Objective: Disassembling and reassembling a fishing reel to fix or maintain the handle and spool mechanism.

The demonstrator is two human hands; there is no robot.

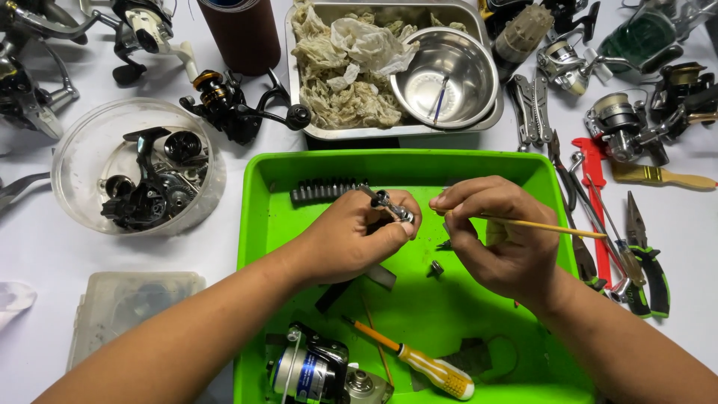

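A: Reference landmark is the green tray [258, 224]. Nearest edge first: a fishing reel with a blue-banded spool [314, 370] lies in the tray's near left corner. Just right of it, a screwdriver with a yellow and white handle [419, 361] lies slanted on the tray floor.

B: Logged. Hands?

A: Both over the tray's middle. The left hand [351, 239] is closed around a small metal reel part [389, 203], pinching it between thumb and fingers; the part's shaft sticks up and left out of the grip. The right hand [497, 232] pinches a thin wooden stick [553, 227] between thumb and fingertips, the stick's long end pointing right, past the tray's right rim. Its tip is close to the metal part; contact cannot be told.

B: Loose items under the hands?

A: A small metal nut-like piece [436, 268] on the tray floor between the two hands. At the tray's far left inside, a dark holder of screwdriver bits [325, 189].

B: Outside the tray?

A: Right of it: pliers with green and black grips [647, 262] and a red tool [594, 194]. Left of it: a clear round bowl of dark reel parts [138, 168]. Beyond the far rim: a steel pan [299, 97] with crumpled rags and a steel bowl [445, 75] inside. Further reels lie around the far table edge.
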